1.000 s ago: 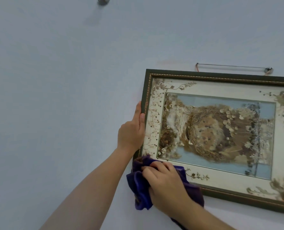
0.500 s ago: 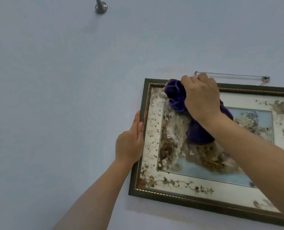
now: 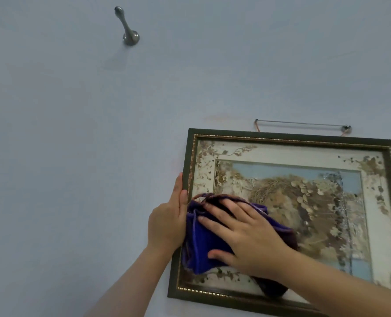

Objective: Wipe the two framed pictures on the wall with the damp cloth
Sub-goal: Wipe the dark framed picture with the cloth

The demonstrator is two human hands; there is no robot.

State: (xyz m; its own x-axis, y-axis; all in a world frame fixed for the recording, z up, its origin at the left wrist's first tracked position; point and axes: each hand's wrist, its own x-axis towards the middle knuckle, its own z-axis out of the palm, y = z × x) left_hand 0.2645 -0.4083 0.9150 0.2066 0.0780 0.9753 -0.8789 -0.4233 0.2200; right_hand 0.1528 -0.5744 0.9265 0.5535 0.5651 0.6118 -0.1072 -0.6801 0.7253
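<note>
One framed picture point(image 3: 292, 143) hangs on the pale blue wall at the lower right, with a dark green and gold frame around a pressed-leaf scene behind glass. A purple cloth point(image 3: 201, 245) lies flat against the lower left of the glass. My right hand point(image 3: 247, 234) presses on the cloth with its fingers spread. My left hand point(image 3: 167, 223) grips the frame's left edge, thumb on the front. The second picture is out of view.
A metal hook point(image 3: 128, 28) sticks out of the wall at the upper left. A wire point(image 3: 302, 123) between two nails runs just above the frame's top edge. The rest of the wall is bare.
My right hand has swept the cloth from the frame's top left corner down to the lower left of the glass and flattened it. My left hand stays on the left edge.
</note>
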